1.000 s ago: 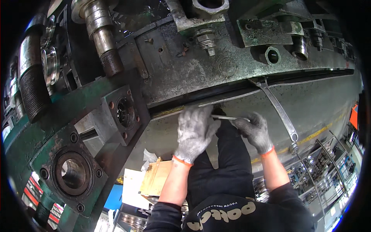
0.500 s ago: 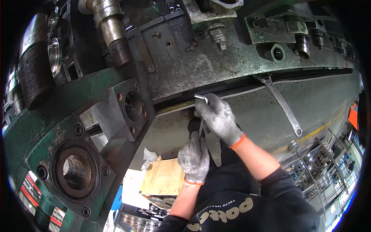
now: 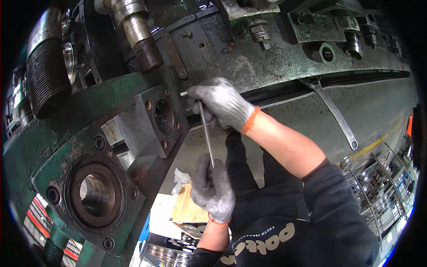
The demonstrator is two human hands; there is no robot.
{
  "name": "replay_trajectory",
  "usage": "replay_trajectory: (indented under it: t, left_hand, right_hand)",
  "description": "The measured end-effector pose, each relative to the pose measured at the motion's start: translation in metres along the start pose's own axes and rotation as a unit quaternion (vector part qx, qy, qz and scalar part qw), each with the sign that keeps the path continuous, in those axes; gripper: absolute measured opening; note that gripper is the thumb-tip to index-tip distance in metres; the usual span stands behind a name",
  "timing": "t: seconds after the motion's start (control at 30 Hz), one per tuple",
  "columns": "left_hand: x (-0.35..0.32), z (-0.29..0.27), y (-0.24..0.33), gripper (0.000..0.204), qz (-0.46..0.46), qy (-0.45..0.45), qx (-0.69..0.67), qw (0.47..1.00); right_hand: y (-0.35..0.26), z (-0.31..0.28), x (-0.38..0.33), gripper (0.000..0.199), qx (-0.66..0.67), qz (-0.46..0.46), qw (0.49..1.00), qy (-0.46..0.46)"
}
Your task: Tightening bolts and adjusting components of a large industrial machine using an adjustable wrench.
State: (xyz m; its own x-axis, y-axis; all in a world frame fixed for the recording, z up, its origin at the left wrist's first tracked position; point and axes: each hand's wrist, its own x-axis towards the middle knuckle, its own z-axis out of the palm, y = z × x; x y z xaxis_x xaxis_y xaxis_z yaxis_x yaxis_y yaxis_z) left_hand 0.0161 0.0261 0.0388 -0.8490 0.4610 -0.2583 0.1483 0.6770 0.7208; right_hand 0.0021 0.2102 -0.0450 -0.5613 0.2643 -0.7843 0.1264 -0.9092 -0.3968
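My right hand (image 3: 220,104), in a grey knit glove with an orange cuff, grips the bent top of a thin L-shaped hex key (image 3: 207,133). The key's short tip points left at the green steel block (image 3: 151,120) with a round bore. My left hand (image 3: 213,187), gloved the same way, holds the lower end of the key's long shaft, which runs nearly vertical between both hands. Both hands are under the dark, worn machine body (image 3: 267,62).
A long combination wrench (image 3: 333,113) hangs slanted from the machine's lower edge at the right. A threaded shaft (image 3: 135,33) and a big threaded cylinder (image 3: 44,75) stick out at upper left. A green flange with a large hole (image 3: 95,193) is at lower left. A cardboard box (image 3: 189,207) lies below.
Both hands moved left from the slot under the machine. The right hand carried the key's top up to the green block, and the left hand dropped down to the shaft's lower end.
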Motion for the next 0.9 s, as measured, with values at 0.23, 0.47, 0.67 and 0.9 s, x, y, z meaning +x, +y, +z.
replay_trajectory:
  t: [0.23,0.47,0.67,0.9]
  left_hand:
    - [0.024,-0.003,0.003,0.024,0.033,0.084,-0.091,0.992]
    - [0.041,-0.005,0.029,0.024,0.053,0.16,-0.12,0.978]
    - [0.073,0.011,0.083,0.024,0.046,0.231,-0.029,0.972]
    - [0.076,0.002,0.081,0.029,0.05,0.229,0.062,0.97]
  right_hand:
    - [-0.001,0.019,0.024,0.023,0.015,0.023,1.0,-0.009]
    - [-0.003,0.036,0.022,0.022,0.118,0.07,0.99,0.015]
    - [-0.004,0.033,0.042,0.019,0.177,0.13,0.976,-0.01]
    - [-0.012,0.04,0.03,0.022,0.083,0.088,0.993,-0.015]
